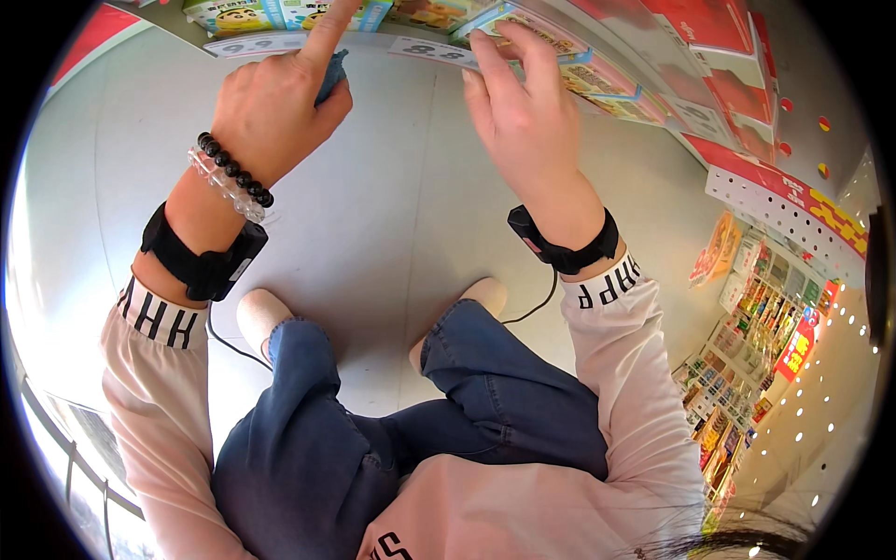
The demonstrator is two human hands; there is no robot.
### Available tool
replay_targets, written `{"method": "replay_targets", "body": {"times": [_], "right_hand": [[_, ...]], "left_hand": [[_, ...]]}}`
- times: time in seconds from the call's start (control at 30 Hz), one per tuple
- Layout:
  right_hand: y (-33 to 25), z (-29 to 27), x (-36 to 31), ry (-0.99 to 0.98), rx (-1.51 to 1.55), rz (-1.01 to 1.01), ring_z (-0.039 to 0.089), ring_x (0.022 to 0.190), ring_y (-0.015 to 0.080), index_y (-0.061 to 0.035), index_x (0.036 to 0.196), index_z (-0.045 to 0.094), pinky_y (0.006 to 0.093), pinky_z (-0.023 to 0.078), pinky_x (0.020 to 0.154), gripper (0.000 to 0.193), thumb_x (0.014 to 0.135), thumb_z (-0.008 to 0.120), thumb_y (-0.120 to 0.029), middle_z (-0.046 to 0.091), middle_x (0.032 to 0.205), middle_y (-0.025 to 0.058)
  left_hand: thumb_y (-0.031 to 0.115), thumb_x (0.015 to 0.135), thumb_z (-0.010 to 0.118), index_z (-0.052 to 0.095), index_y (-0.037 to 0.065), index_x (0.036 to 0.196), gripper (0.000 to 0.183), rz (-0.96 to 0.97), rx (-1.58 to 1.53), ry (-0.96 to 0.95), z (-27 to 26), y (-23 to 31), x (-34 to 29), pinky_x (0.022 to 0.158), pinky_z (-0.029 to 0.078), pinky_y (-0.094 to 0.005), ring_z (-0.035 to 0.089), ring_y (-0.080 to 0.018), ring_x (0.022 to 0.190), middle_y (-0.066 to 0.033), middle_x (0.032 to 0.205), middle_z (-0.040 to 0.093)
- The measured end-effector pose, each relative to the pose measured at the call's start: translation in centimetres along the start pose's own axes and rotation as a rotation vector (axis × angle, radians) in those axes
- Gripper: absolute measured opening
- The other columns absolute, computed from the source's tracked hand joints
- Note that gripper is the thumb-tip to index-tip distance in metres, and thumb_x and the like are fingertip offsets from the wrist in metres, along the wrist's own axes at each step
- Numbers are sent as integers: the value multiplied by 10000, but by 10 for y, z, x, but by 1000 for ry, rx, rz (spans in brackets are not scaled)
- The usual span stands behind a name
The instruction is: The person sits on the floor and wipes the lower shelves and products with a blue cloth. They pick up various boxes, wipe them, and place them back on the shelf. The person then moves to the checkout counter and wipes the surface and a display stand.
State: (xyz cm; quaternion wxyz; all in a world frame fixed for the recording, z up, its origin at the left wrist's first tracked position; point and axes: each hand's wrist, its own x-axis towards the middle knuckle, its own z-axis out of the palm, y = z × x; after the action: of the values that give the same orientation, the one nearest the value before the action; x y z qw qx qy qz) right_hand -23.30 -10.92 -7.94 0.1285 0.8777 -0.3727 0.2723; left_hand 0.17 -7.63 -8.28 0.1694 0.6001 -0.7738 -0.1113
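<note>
My left hand (271, 112) is at the shelf front with its index finger stretched toward the shelf. Its other fingers are curled round a crumpled blue-grey cloth (333, 77), partly hidden by the hand. My right hand (530, 117) reaches to the shelf edge, fingers bent and apart, with nothing visible in them. Its fingertips are by a white price label (425, 49) and the corner of a light-blue and yellow carton (560, 42); whether they touch is unclear. Another price label (252, 45) sits on the edge beside my left hand, below green-and-yellow cartons (233, 16).
Red boxes (695, 28) stand on the shelf to the right. A perforated white shelf panel (761, 191) with a red strip juts out there. Farther right is a stocked rack (737, 345). My feet stand on the grey floor (383, 224); a dark metal rail (70, 467) runs at lower left.
</note>
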Motion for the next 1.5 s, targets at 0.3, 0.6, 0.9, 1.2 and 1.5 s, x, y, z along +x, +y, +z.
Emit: {"method": "replay_targets", "body": {"times": [0.3,0.6,0.9,1.2,1.5], "right_hand": [[6,-9,2,2,-33,-5,531,979,248,-78,1073,633,374,483,782,412,671,717,-112,527,1164,90],[12,-19,-1,-205,-135,106,483,1126,347,-63,1271,507,521,339,979,566,735,651,-177,508,1233,159],[-4,9,59,-43,-261,56,593,881,329,-60,1029,613,474,459,766,269,809,610,-214,620,935,142],[21,8,67,-104,-20,54,607,761,344,-43,950,640,455,481,679,222,838,598,-231,634,851,158],[23,2,66,-144,-10,15,605,766,349,-38,968,639,459,479,680,236,843,600,-234,634,858,166]], "left_hand": [[188,795,610,289,177,1446,726,22,-96,65,6,8,2,546,514,-371,616,-290,547,-102,648,629],[248,782,674,334,119,1409,725,154,-119,144,9,25,12,537,515,-372,623,-296,559,-116,685,639],[245,767,666,327,51,1391,736,21,-62,103,0,33,7,509,500,-382,606,-307,514,-122,598,604],[292,838,645,296,167,1441,709,79,-151,83,24,9,-2,508,517,-325,624,-242,502,-67,577,611],[258,804,656,287,101,1425,739,15,-159,38,15,14,0,503,509,-346,614,-262,499,-86,561,592]]}}
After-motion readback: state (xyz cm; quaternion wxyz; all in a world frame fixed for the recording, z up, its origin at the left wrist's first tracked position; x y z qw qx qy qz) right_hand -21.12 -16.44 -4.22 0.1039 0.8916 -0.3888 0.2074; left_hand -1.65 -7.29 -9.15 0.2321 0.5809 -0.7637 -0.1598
